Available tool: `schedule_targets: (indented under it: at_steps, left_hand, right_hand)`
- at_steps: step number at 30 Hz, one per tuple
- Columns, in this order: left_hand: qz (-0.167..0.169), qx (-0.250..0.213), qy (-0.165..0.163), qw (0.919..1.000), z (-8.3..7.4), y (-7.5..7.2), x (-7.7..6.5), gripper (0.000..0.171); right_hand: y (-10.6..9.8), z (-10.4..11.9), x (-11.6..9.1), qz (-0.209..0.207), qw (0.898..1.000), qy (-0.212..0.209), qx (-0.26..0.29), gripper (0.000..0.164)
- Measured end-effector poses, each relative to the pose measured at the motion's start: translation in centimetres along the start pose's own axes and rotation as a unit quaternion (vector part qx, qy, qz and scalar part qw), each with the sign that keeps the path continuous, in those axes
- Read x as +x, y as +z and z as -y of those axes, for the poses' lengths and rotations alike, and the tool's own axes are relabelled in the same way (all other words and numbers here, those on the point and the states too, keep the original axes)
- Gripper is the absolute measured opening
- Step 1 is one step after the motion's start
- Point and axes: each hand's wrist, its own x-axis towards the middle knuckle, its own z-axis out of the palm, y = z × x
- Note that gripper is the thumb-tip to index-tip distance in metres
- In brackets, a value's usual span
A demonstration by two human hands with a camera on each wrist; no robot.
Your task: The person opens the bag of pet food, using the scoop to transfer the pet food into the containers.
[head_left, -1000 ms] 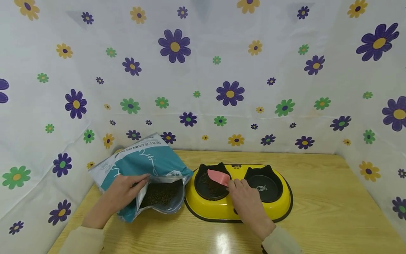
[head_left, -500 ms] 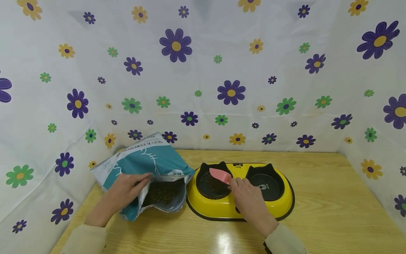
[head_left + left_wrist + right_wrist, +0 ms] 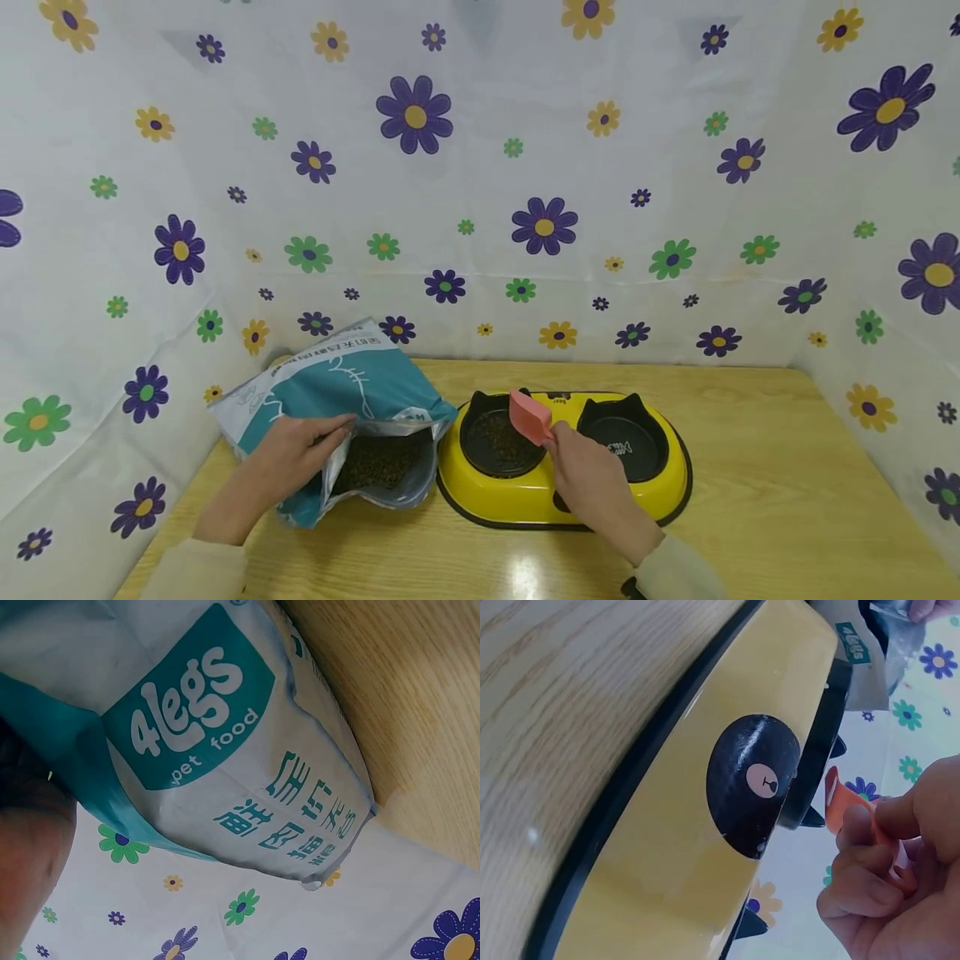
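My right hand (image 3: 592, 479) grips the handle of a pink scoop (image 3: 530, 417), its head tilted over the right side of the left black bowl (image 3: 480, 462). Brown kibble (image 3: 501, 440) lies in that bowl. In the right wrist view, curled fingers (image 3: 866, 881) wrap the scoop's handle. On the left, my left hand (image 3: 288, 458) pinches the upper edge of the mouth of a teal and white pet food bag (image 3: 375, 375). The bag lies on its side with its mouth gaping, and more kibble (image 3: 378, 462) shows inside. Its printed side (image 3: 195, 712) fills much of the left wrist view.
Both bowls sit in a yellow double feeder (image 3: 495, 497); the right black bowl (image 3: 637, 454), with a fishbone print, holds no kibble. Everything stands on a wooden table (image 3: 787, 483). A white flowered cloth (image 3: 480, 192) hangs behind and at both sides.
The scoop has tipped from lying nearly level to a steeper tilt and shifted slightly right, uncovering more kibble in the left bowl. My left hand still pinches the bag's edge.
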Motion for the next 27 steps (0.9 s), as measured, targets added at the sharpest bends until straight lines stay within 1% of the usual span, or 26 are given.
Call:
schedule_targets:
  at_steps: [2, 4, 9, 13, 19, 22, 27]
  left_hand:
    - [0.001, -0.005, -0.002, 1.0000, -0.02, 0.05, -0.11, 0.025]
    - [-0.004, -0.005, 0.002, 1.0000, -0.02, 0.13, -0.18, 0.024]
    - [-0.012, -0.009, 0.013, 0.9998, 0.09, 0.30, -0.14, 0.024]
    - [-0.014, -0.017, 0.015, 0.9997, 0.22, 0.33, -0.04, 0.024]
    - [-0.020, -0.004, 0.019, 0.9996, 0.30, 0.38, -0.03, 0.024]
    - [-0.018, -0.001, 0.017, 0.9997, 0.26, 0.43, -0.09, 0.024]
    - [-0.011, -0.007, 0.004, 0.9999, 0.16, 0.30, -0.08, 0.025]
  right_hand:
    - [0.02, -0.08, -0.05, 0.012, 1.000, 0.009, 0.026, 0.017]
    - [0.07, -0.13, -0.11, 0.019, 0.999, 0.009, 0.038, 0.017]
    - [0.17, -0.13, -0.15, 0.021, 0.999, 0.007, 0.042, 0.017]
    - [0.11, -0.01, -0.03, 0.020, 0.999, 0.009, 0.043, 0.018]
    - [-0.06, 0.05, 0.01, 0.019, 0.999, 0.010, 0.037, 0.017]
    - [-0.02, -0.02, -0.03, 0.013, 0.999, 0.007, 0.031, 0.016]
    - [0.00, -0.09, -0.04, -0.006, 1.000, -0.014, -0.005, 0.016]
